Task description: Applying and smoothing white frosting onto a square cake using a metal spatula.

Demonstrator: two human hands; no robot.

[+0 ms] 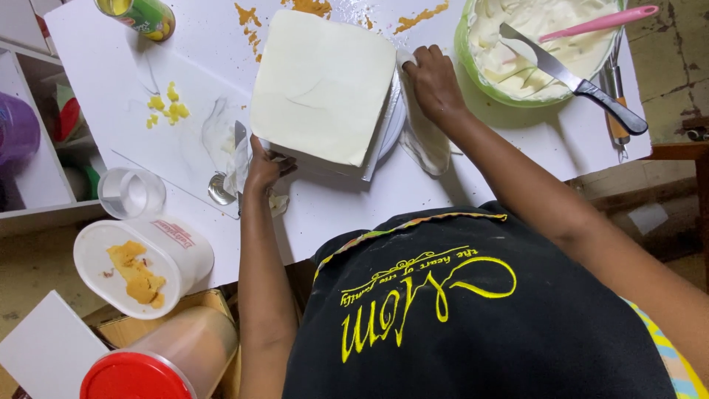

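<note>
— Well, left hand [264, 168] first?

— Closed, knuckles up, bunched around a crumpled white tissue [238, 168], right against the near left corner of the square white-frosted cake [321, 81]. Just beyond the knuckles, a thin metal blade [240, 137] standing upright beside the cake's left side; impossible to tell whether gripped by that hand or only beside it.

— And the right hand [434, 77]?

— At the cake's far right corner, fingers bent, tips down on the top edge of a white cloth [425, 140] draped toward the wrist. Pinching or merely pressing: cannot tell.

— So the cake itself?

— Between the two hands, touching both, sitting on a pale round stand [395, 129] peeking out beside the right wrist. Smooth on top, faint swirl marks only.

— Anything past the right hand?

— Outward from it, a green bowl [464, 52] of white cream, with a black-handled knife [569, 77] and a pink spatula [598, 22] resting inside, handles sticking out away from the hand.

— Out beyond the left hand?

— A white sheet [162, 148] dotted with yellow crumbs [168, 107]; nearer the elbow, a clear cup [131, 193], then a white tub [188, 251] holding orange crumbs, and lowest a red-lidded jar [136, 377]. Farther off, well apart from the hand, a green can [144, 15]. Orange smears [247, 18] on the white table [332, 214] just beyond the cake.
</note>
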